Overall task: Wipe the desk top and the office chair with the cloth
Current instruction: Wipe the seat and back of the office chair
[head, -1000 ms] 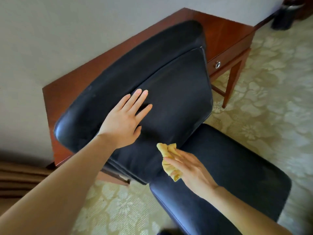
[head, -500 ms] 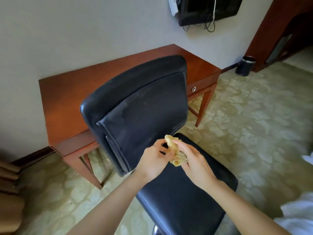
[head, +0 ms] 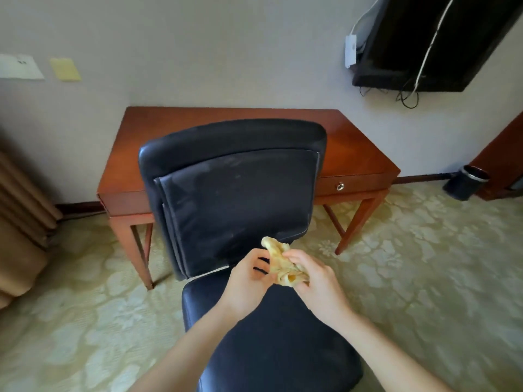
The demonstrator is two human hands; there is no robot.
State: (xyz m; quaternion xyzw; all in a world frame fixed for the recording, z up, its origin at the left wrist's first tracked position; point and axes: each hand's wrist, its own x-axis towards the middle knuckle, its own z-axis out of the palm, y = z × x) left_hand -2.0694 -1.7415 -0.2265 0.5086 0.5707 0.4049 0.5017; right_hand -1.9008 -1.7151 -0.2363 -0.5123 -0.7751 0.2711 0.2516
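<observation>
A crumpled yellow cloth [head: 278, 263] is held between both hands above the seat of the black office chair [head: 235, 199]. My right hand [head: 317, 281] grips the cloth's right side with curled fingers. My left hand [head: 249, 278] pinches the cloth's left edge with its fingertips. The chair's backrest shows faint dusty streaks and faces me. Behind it stands the reddish wooden desk [head: 359, 154], its top bare.
A dark waste bin [head: 464, 186] stands on the floor right of the desk. A black TV [head: 430, 41] with dangling cables hangs on the wall above. Beige curtains [head: 19, 222] hang at the left. Patterned carpet [head: 424, 264] surrounds the chair.
My left hand left the backrest and joined the right hand on the cloth. The view pulled back and up, so the whole desk and chair now show.
</observation>
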